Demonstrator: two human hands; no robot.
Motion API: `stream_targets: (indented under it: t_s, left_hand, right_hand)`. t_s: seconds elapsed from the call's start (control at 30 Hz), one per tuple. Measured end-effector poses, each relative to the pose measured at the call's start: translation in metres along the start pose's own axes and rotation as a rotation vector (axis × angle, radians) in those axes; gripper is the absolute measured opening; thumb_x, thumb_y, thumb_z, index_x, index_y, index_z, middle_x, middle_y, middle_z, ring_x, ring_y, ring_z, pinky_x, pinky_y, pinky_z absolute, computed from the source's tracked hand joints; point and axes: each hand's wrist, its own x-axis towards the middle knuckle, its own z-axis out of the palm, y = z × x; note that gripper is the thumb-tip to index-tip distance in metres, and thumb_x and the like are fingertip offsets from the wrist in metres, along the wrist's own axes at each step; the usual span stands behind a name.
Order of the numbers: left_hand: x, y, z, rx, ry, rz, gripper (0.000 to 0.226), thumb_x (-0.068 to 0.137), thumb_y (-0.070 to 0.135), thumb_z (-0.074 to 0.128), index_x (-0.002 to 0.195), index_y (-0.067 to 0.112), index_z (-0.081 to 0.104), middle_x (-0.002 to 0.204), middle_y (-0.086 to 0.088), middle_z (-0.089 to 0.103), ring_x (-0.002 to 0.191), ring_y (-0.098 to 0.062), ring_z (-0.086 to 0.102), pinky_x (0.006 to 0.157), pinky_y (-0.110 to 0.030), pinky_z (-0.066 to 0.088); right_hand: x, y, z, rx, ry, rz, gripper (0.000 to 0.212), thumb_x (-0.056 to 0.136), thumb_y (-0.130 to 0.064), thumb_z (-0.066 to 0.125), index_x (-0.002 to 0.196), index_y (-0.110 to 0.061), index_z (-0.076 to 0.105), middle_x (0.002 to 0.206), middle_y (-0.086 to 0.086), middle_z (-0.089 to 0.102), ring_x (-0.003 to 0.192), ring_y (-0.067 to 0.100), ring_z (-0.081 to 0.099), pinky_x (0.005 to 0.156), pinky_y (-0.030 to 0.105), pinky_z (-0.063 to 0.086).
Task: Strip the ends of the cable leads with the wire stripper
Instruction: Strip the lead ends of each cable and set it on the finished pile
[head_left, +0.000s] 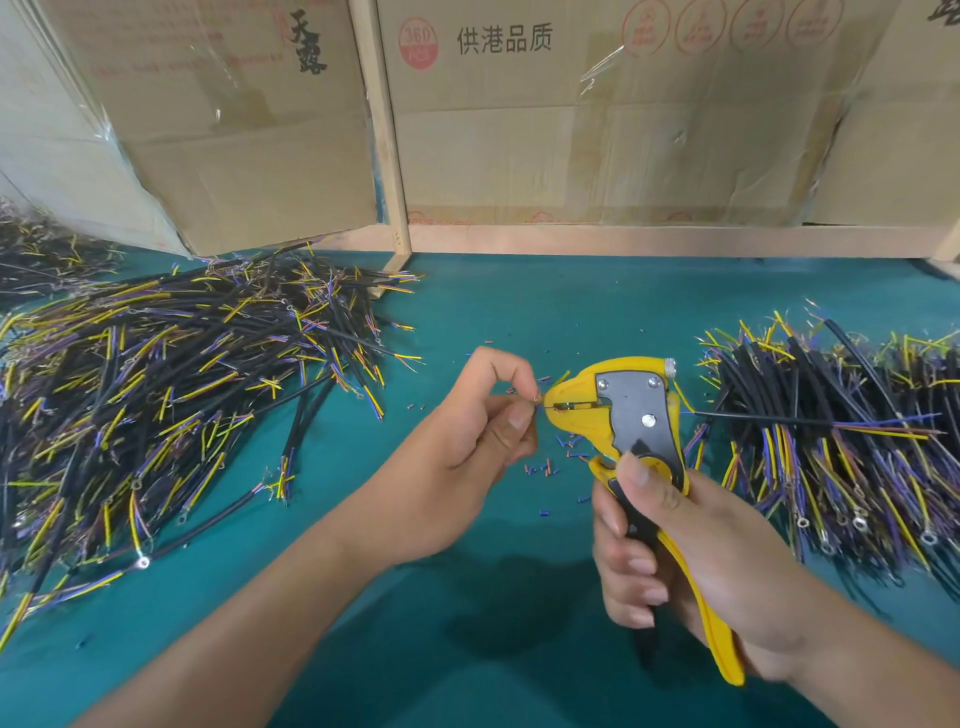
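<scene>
Yellow wire stripper (631, 410) sits squeezed in the right hand (691, 561), its nose on a lead (540, 399) pinched by the left hand (467, 431). If that pinch slips, the lead probably slides out unstripped, or strands tear.

Two bare forearms enter from the bottom edge, with no sleeves, gloves, watch or bands visible on them. The left hand (470, 431) and the right hand (675, 561) are both uncovered, and no rings show on the fingers (641, 566). The fingernails are short, plain and unpainted; several show clearly on the right hand and one on the thumb of the left. Nothing else of the person shows.
</scene>
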Motion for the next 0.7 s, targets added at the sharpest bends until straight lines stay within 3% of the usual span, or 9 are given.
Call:
stream_targets:
  t_s: [0.17, 0.33, 0.53, 0.6, 0.7]
  left_hand:
    - [0.001, 0.001, -0.006, 0.021, 0.034, 0.014, 0.009, 0.108, 0.022, 0.036, 0.101, 0.028, 0.039, 0.072, 0.005, 0.037, 0.052, -0.002, 0.036, 0.054, -0.006, 0.032]
    - [0.001, -0.001, -0.009, 0.039, 0.052, 0.008, 0.007, 0.107, 0.022, 0.039, 0.101, 0.026, 0.039, 0.071, -0.013, 0.033, 0.051, -0.003, 0.033, 0.052, -0.008, 0.03]
    - [0.003, 0.003, -0.029, -0.002, 0.258, 0.002, 0.008, 0.104, 0.024, 0.038, 0.1, 0.031, 0.04, 0.065, 0.011, 0.034, 0.05, -0.005, 0.022, 0.045, -0.019, 0.023]
    - [0.002, 0.004, -0.024, 0.026, 0.193, 0.017, 0.005, 0.104, 0.028, 0.038, 0.103, 0.032, 0.039, 0.066, 0.01, 0.033, 0.051, -0.005, 0.022, 0.046, -0.017, 0.024]
    - [-0.001, 0.003, 0.0, 0.085, 0.031, 0.047, 0.009, 0.103, 0.042, 0.039, 0.109, 0.034, 0.038, 0.069, 0.008, 0.037, 0.057, -0.008, 0.029, 0.053, -0.02, 0.03]
  right_hand:
    - [0.001, -0.002, -0.004, -0.019, 0.021, -0.001, 0.058, 0.074, -0.058, 0.08, 0.072, -0.008, 0.051, 0.06, 0.008, 0.031, 0.045, 0.02, 0.03, 0.047, 0.03, 0.035]
    - [0.001, -0.002, -0.004, -0.027, 0.035, -0.002, 0.049, 0.079, -0.051, 0.074, 0.072, -0.008, 0.052, 0.06, 0.009, 0.031, 0.046, 0.02, 0.03, 0.046, 0.031, 0.035]
    - [0.005, -0.013, -0.008, 0.099, 0.151, -0.119, 0.03, 0.087, -0.025, 0.076, 0.073, -0.006, 0.057, 0.063, 0.01, 0.036, 0.051, 0.023, 0.038, 0.049, 0.036, 0.045]
    - [0.008, -0.016, -0.007, 0.142, 0.2, -0.158, 0.018, 0.081, -0.022, 0.07, 0.078, -0.005, 0.064, 0.067, 0.012, 0.042, 0.058, 0.026, 0.045, 0.056, 0.037, 0.051]
    - [0.011, -0.011, -0.002, 0.194, 0.217, -0.109, 0.021, 0.075, -0.021, 0.069, 0.086, -0.003, 0.069, 0.072, 0.014, 0.049, 0.062, 0.028, 0.052, 0.06, 0.04, 0.054]
